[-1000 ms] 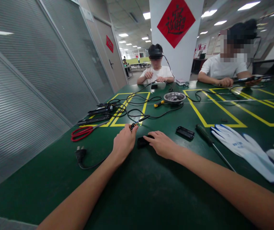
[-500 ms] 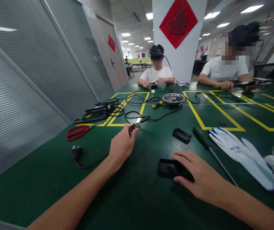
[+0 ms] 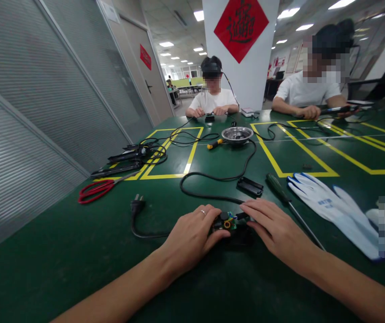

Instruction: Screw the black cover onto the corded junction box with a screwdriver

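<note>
Both my hands meet over a small black casing [image 3: 236,233] lying on the green table [image 3: 78,260] close in front of me. My left hand [image 3: 192,237] pinches a little circuit part with coloured pieces [image 3: 226,222] on the end of a black cable [image 3: 212,179] and holds it on the casing. My right hand [image 3: 273,229] is curled on the casing's right side, fingers on its top edge. A ring shows on my left hand. The cable's plug [image 3: 137,204] lies to the left.
A black cover plate [image 3: 249,186], a green-handled screwdriver [image 3: 280,190] and white gloves [image 3: 330,204] lie to the right. Red scissors [image 3: 94,190] and black tools [image 3: 125,157] sit at left. A steel bowl [image 3: 237,133] stands farther back. Other people work across the table.
My left hand drew the circuit part and its cable back toward me onto the casing. The right hand, having slid the casing near, now steadies it. The plug shifted right.
</note>
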`<control>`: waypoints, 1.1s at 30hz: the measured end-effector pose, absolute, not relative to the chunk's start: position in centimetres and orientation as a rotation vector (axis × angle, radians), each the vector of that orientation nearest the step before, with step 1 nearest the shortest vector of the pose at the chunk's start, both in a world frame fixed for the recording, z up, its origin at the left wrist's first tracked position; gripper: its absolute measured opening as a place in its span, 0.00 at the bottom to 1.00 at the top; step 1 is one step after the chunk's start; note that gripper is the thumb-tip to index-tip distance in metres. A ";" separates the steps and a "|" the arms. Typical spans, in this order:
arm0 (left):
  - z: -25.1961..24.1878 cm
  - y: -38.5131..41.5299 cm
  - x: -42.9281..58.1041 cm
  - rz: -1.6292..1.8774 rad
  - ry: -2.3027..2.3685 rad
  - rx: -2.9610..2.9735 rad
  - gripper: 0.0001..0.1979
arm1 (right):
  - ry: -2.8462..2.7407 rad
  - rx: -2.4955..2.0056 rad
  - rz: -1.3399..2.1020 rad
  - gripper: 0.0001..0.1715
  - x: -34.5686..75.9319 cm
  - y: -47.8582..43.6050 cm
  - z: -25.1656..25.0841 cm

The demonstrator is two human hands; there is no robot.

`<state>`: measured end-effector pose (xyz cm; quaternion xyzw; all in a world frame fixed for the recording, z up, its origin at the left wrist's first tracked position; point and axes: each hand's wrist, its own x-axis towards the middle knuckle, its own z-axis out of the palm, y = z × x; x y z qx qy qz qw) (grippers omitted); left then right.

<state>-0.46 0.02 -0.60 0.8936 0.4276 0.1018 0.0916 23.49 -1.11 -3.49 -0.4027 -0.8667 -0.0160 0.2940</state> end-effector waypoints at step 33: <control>-0.9 -0.4 0.1 0.289 0.910 2.730 0.19 | -2.463 -1.215 0.026 0.16 23.7 -1.9 -3.8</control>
